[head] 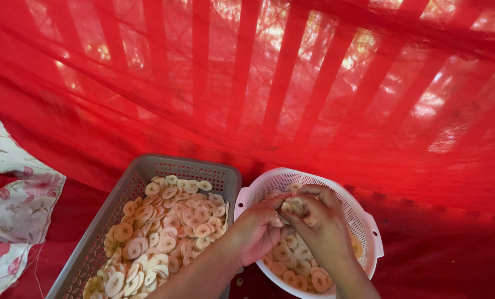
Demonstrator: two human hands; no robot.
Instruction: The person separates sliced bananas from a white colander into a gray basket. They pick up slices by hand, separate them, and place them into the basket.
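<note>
Both my hands meet over a round white perforated bowl (364, 221) that holds pale round banana slices (292, 263). My left hand (256, 230) pinches a few slices between thumb and fingers. My right hand (319, 221) curls around the same small stack of slices (292, 206), fingertips touching the left hand's. To the left stands a grey rectangular perforated basket (148, 169) filled with many more banana slices (164, 232).
A red mesh net (292, 111) covers the whole surface, with wooden slats showing through it at the back. A floral cloth (12, 205) lies at the left edge. The basket and bowl touch side by side.
</note>
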